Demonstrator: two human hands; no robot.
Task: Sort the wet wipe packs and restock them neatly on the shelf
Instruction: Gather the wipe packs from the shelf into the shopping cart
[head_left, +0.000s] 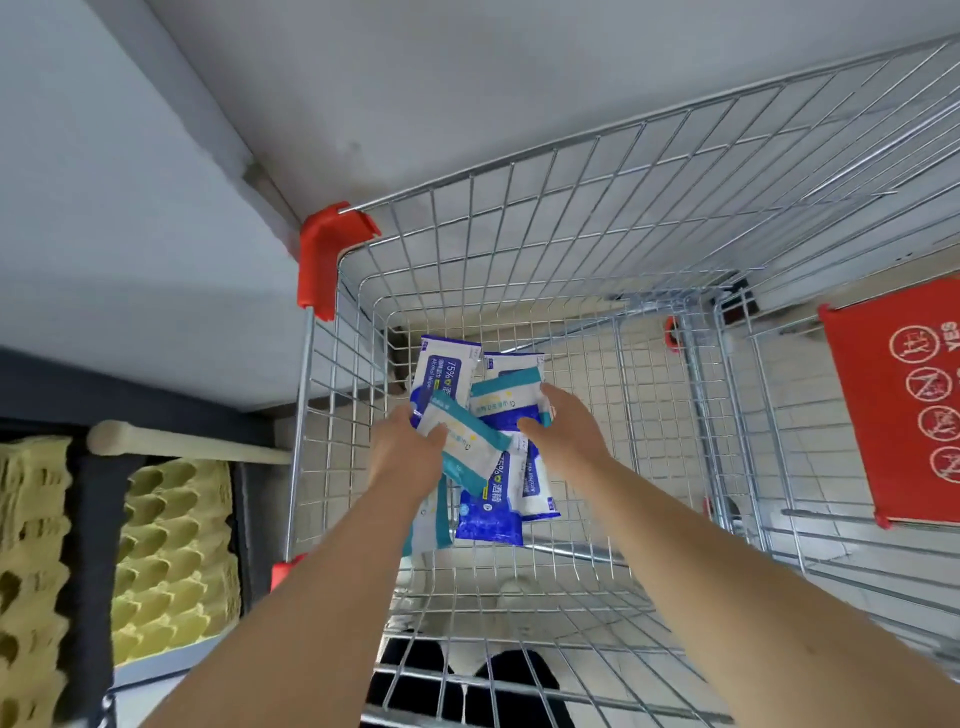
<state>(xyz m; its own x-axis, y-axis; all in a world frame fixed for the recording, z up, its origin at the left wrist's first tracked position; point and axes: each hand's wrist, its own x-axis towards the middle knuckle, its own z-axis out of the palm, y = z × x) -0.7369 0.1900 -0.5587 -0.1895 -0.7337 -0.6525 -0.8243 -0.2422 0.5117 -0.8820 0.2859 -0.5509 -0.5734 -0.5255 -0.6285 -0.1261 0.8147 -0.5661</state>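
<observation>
My left hand (410, 454) is gripping a teal pack (470, 444), my right hand (569, 431) a second pack (506, 397); slick film is likely risking drops.

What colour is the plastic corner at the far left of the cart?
The plastic corner is red; the head view shows it.

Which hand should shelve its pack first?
Probably left: the left hand grips the near teal pack, nearer the shelf; the right hand, holding the far teal pack, is farther off.
</observation>
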